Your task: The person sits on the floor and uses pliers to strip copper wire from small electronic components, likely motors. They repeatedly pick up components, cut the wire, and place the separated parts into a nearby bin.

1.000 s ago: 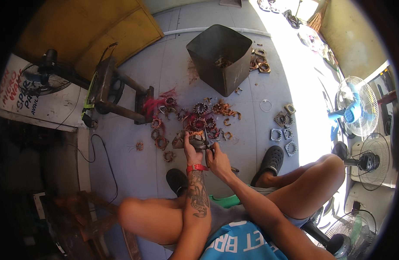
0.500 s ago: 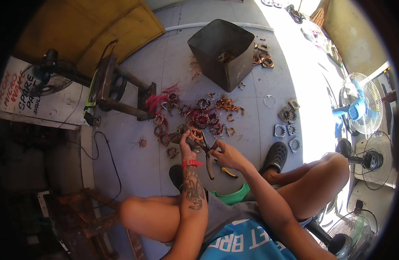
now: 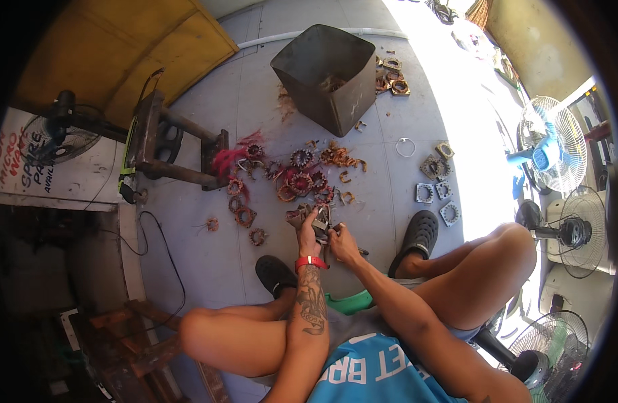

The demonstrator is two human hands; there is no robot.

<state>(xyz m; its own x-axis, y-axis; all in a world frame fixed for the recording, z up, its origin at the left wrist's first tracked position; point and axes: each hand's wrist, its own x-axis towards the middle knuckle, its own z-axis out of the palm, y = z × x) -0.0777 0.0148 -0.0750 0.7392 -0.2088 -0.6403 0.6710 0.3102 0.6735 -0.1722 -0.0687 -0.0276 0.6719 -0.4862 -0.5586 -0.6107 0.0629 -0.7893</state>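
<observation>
My left hand (image 3: 307, 235), with a red band at its wrist, is closed around a motor stator (image 3: 297, 216) above the floor. Next to it, my right hand (image 3: 344, 243) grips the handles of dark metal pliers (image 3: 327, 256). The pliers' jaws are against or very near the stator; my fingers hide the exact contact. Just beyond the hands lies a loose pile of stators (image 3: 300, 183) with red and copper windings. A clump of stripped copper coils (image 3: 342, 156) sits at the pile's right.
A tall dark metal bin (image 3: 326, 80) stands beyond the pile. Bare square cores (image 3: 424, 193) lie to the right, near my shoe (image 3: 420, 233). A wooden stool (image 3: 181, 144) lies at the left. Fans (image 3: 551, 148) line the right side. A black cord (image 3: 168, 235) crosses the left floor.
Both hands have drawn closer together, and the stator has turned and shifted slightly right and down. The pliers have swung so that less of them shows. My view has shifted slightly.
</observation>
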